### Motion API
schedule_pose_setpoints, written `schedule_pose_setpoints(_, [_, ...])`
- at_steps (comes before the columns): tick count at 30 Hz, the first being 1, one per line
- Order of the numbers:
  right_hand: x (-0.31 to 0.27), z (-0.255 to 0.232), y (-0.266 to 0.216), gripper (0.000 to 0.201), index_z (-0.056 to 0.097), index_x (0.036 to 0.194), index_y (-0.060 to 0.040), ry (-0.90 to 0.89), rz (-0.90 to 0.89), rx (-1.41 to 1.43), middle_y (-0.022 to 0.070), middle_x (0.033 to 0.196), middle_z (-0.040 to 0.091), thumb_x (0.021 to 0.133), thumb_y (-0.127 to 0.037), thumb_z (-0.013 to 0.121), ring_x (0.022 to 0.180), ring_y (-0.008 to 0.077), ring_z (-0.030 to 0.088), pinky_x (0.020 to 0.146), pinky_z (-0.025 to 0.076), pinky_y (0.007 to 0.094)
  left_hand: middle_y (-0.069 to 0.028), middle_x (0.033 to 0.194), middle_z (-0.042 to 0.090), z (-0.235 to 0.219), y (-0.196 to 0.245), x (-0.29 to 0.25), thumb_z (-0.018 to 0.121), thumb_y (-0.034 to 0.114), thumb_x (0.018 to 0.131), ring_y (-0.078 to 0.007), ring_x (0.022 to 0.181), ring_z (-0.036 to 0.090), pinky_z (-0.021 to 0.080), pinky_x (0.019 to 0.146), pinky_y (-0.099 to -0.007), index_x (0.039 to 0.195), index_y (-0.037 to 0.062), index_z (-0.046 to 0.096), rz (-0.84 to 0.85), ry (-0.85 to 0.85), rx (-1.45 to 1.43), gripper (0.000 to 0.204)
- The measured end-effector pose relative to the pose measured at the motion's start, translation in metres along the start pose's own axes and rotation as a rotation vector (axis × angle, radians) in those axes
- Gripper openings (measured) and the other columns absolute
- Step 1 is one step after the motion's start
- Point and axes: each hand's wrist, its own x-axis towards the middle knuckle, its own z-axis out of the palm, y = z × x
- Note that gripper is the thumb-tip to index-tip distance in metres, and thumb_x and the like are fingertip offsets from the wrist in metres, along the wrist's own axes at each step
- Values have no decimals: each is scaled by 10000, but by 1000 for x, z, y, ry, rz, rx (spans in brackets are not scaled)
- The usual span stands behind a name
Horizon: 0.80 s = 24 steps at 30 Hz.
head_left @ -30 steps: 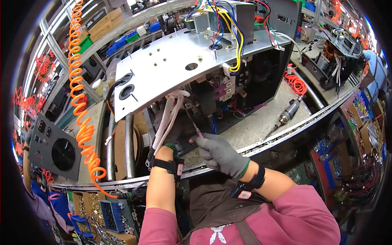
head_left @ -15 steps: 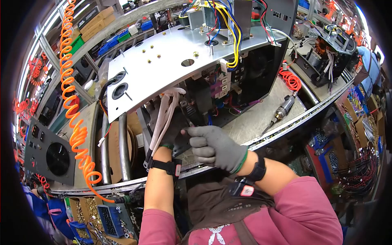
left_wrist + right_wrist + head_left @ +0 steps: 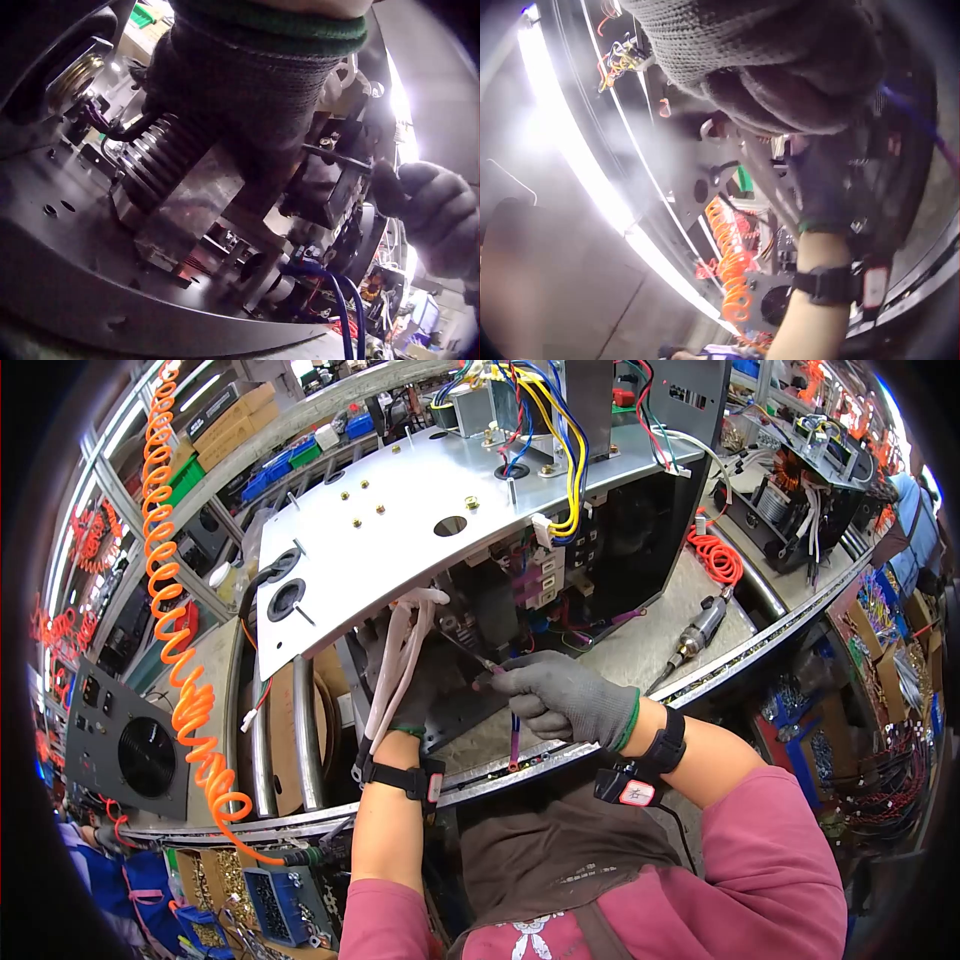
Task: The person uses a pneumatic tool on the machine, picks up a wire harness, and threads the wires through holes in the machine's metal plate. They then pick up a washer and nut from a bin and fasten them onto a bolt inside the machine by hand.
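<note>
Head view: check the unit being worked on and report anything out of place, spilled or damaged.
Nothing looks spilled or damaged. One oddity: the white connector, on yellow and blue wires, dangles over the near edge of the metal top plate, seemingly unplugged; it may just await connection.

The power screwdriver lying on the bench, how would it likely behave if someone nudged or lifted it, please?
The power screwdriver may roll a little when pushed, since its body looks round. Its metallic casing suggests some weight. The coiled red hose at its rear would probably stretch and tug back.
</note>
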Motion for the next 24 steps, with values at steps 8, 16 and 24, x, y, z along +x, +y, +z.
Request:
schedule_pose_setpoints(8, [4, -14, -4, 161, 552, 1075, -97, 6, 7, -77, -91, 533, 278, 935, -174, 531, 374, 20, 209, 337, 144, 211, -83, 1280, 461, 0, -12, -1, 411, 80, 964, -144, 1218, 426, 361, 999, -248, 1342, 20, 374, 21, -51, 79, 385])
schedule_pose_setpoints(16, [38, 52, 47, 54, 501, 925, -183, 196, -161, 414, -76, 502, 275, 963, -214, 477, 341, 58, 202, 326, 174, 229, -171, 1307, 459, -1, -21, 6, 671, 201, 746, -271, 1175, 483, 430, 945, -332, 1348, 76, 430, 198, 31, 461, 660])
schedule_pose_setpoints(24, [5, 51, 46, 135, 486, 1036, -135, 41, -108, 279, -66, 514, 296, 988, -240, 417, 331, 63, 254, 309, 207, 224, -122, 1356, 424, -4, -6, 5, 437, 218, 923, -253, 1267, 391, 306, 1063, -327, 1365, 70, 372, 146, -62, 179, 471])
